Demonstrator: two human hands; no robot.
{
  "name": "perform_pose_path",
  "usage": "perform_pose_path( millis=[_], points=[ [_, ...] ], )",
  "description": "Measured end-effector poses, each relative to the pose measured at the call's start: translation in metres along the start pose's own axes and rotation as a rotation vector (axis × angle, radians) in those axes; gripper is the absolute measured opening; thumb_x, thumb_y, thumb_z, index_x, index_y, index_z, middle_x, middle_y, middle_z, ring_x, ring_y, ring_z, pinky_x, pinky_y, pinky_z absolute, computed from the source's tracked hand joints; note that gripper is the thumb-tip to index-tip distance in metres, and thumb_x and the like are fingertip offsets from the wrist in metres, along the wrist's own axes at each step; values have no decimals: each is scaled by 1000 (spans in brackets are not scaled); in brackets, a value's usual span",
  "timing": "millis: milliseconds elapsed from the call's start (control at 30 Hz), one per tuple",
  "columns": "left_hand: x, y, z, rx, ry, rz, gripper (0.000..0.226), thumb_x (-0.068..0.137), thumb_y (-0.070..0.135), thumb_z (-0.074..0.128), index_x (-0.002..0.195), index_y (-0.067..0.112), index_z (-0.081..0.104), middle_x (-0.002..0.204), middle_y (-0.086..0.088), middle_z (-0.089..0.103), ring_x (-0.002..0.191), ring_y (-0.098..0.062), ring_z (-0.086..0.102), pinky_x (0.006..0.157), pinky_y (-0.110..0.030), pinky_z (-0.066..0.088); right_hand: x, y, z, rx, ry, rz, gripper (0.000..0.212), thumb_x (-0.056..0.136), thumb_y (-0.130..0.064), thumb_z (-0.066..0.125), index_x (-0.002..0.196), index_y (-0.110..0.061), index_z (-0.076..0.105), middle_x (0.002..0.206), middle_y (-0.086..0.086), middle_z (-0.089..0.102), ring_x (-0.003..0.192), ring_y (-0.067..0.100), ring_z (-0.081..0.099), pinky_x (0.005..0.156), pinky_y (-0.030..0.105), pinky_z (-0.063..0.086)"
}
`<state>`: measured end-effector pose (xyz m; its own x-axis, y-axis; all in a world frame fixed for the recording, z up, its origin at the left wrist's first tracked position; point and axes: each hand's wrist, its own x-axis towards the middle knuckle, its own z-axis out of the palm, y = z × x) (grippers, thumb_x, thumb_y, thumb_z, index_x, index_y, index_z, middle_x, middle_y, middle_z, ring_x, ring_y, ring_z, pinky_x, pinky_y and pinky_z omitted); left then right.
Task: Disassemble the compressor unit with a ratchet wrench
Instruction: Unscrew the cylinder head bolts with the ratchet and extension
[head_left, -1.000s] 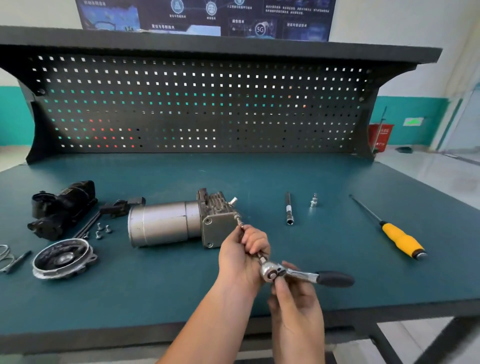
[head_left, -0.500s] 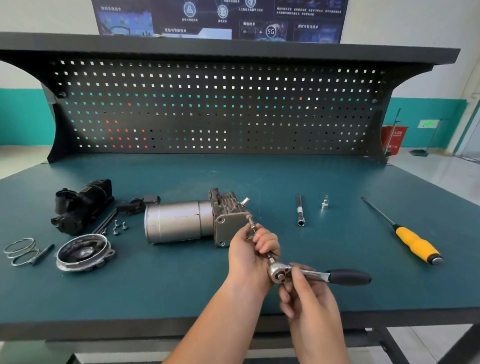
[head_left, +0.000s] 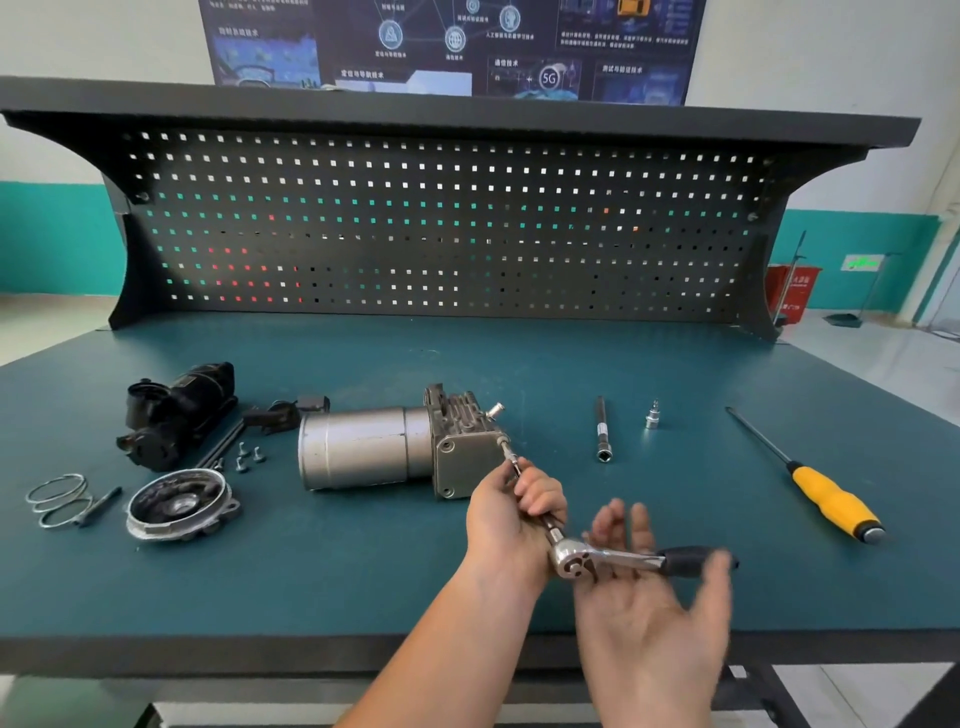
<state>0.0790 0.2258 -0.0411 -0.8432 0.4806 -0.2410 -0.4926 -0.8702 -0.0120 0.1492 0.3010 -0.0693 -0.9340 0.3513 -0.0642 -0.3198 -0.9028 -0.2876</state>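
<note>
The compressor unit (head_left: 395, 452) lies on its side near the middle of the green bench mat (head_left: 519, 364), its smooth silver motor can pointing left and its ribbed cast head and square end plate to the right. A thin extension bar (head_left: 511, 460) runs from the right end of that plate, slanting down toward the person, into the chrome head of the ratchet wrench (head_left: 574, 562). The wrench's black handle points right, level with the front of the bench.

The left hand (head_left: 514, 512) is curled round the extension bar, fingers wrapped over it between the compressor and the ratchet head. The right hand (head_left: 644, 618) is palm up with its fingers spread beneath the wrench handle, thumb near the black grip. It is motion-blurred, so I cannot tell whether it touches the handle.

Right of the compressor, apart from it, lie a loose long socket bar (head_left: 602, 431), a small bit socket (head_left: 652, 415) standing upright, and farther right a yellow-handled screwdriver (head_left: 826, 499).

To the left sit removed parts: a black connector bracket (head_left: 280, 413), several small screws (head_left: 249, 456), a black housing (head_left: 176, 410), a round end cover (head_left: 179, 501) and wire rings (head_left: 57, 499). A dark pegboard (head_left: 441, 228) stands behind the bench.
</note>
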Motion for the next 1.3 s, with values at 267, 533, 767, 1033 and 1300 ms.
perform_pose_path(
  millis=[267, 533, 767, 1033, 1300],
  points=[
    [-2, 9, 4, 239, 53, 52, 29, 99, 14, 35, 84, -2, 54, 50, -3, 46, 35, -10, 45, 39, -15, 44, 14, -3, 23, 43, -26, -50, 53, 80, -65, 36, 52, -21, 46, 48, -7, 27, 42, 11, 32, 61, 26, 35],
    [-3, 13, 9, 368, 84, -20, 30, 98, 19, 38, 72, 7, 45, 47, 3, 29, 30, -8, 27, 29, -14, 24, 13, 5, 23, 46, -1, -118, 62, 87, -68, 26, 46, -25, 40, 43, -8, 20, 37, 10, 22, 53, 26, 28],
    [0, 18, -7, 716, 86, 100, 22, 98, 15, 40, 86, 2, 53, 51, -2, 46, 39, -10, 48, 38, -18, 43, -1, 22, 32, -368, -165, -230, 53, 67, -75, 50, 48, -26, 44, 42, -11, 27, 38, 7, 23, 48, 26, 29],
    [-3, 23, -3, 713, 51, 86, 24, 96, 13, 36, 82, 3, 53, 56, -7, 58, 46, -16, 58, 48, -25, 48, 9, 10, 40, -1013, -749, -280, 36, 75, -56, 52, 61, -24, 58, 50, -12, 45, 47, 0, 38, 51, 13, 30],
    [12, 23, 8, 566, 135, 14, 39, 99, 26, 36, 62, 14, 36, 40, 5, 25, 22, -6, 22, 22, -15, 13, -1, 17, 37, -442, -253, -213, 46, 72, -64, 59, 62, -20, 50, 44, -11, 28, 42, 5, 28, 57, 23, 33]
  ],
)
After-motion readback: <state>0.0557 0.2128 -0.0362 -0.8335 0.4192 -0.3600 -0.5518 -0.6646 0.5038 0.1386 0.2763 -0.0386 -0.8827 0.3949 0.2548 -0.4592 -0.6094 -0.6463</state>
